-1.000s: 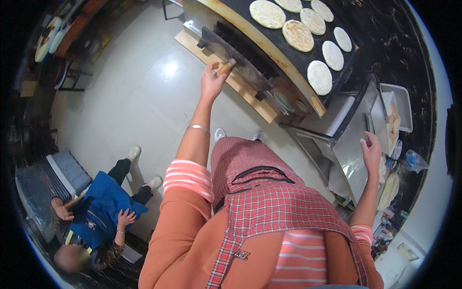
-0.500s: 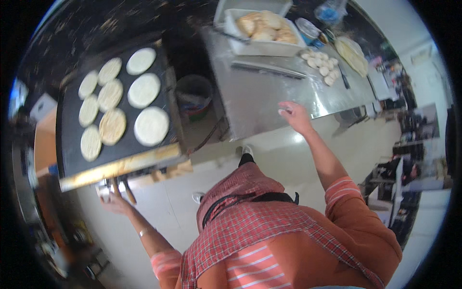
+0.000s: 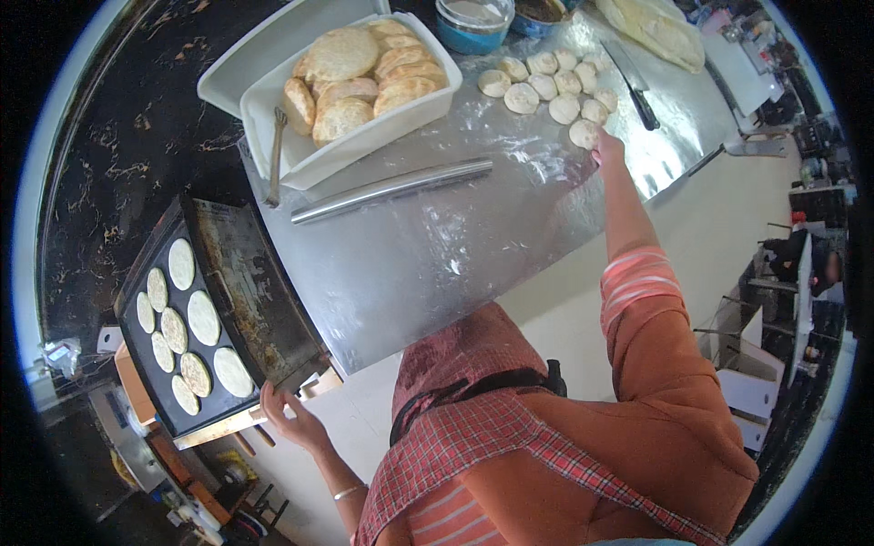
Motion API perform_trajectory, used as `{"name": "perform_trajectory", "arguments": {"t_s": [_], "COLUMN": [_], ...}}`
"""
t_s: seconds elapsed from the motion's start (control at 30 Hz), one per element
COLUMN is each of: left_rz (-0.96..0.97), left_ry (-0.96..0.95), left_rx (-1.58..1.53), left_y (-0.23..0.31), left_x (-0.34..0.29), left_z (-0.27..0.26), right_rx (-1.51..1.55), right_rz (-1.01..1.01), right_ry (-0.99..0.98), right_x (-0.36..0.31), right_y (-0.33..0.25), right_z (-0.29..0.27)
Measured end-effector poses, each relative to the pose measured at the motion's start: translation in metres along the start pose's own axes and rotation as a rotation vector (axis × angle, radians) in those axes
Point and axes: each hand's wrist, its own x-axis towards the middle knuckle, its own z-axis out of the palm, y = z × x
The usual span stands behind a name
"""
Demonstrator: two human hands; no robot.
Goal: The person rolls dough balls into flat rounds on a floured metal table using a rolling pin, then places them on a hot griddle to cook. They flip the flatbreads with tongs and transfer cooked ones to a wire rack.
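As the right hand (image 3: pixel 610 147) reaches out over the floured steel worktable (image 3: pixel 391 273), its fingertips are right at the nearest dough ball (image 3: pixel 584 135), the one at the lower end of the cluster! Are they pinching it? The hand's own back and wrist cover the grip, so that cannot be told; contact at the ball's near edge is what shows. The other dough balls (image 3: pixel 543 86) sit just beyond, bunched on the tabletop, with a black-handled knife (image 3: pixel 645 107) lying to their right.

Over to the left hand (image 3: pixel 289 417): fingers loosely spread, nothing visible between them, beside the front corner of the black griddle (image 3: pixel 211 406). Nine flatbreads (image 3: pixel 203 318) lie flat on that griddle, some pale, some browned in patches. Below its front edge poke two wooden handles (image 3: pixel 263 435).

Back on the worktable, a steel rolling pin (image 3: pixel 391 189) rests in front of a white plastic box (image 3: pixel 382 136) piled with browned round breads (image 3: pixel 341 55), and a brush (image 3: pixel 275 168) leans upright against the box's left end. Up at the far edge, a blue tub (image 3: pixel 472 36) stands beside a bowl of dark contents (image 3: pixel 539 15).
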Motion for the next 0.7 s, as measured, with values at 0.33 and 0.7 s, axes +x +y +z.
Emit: {"name": "perform_trajectory", "arguments": {"t_s": [0.33,0.7], "left_rz": [0.22,-0.121], "left_ry": [-0.252,-0.578], "left_rx": [-0.222,-0.469], "left_y": [0.114,0.151], "left_x": [0.011,0.036], "left_z": [0.077,0.166], "right_rx": [-0.118,-0.963], "right_rz": [-0.556,-0.653], "right_ry": [-0.144,-1.573], "right_x": [-0.08,-0.268], "right_y": [-0.014,-0.028], "right_z": [0.034,0.159]}}
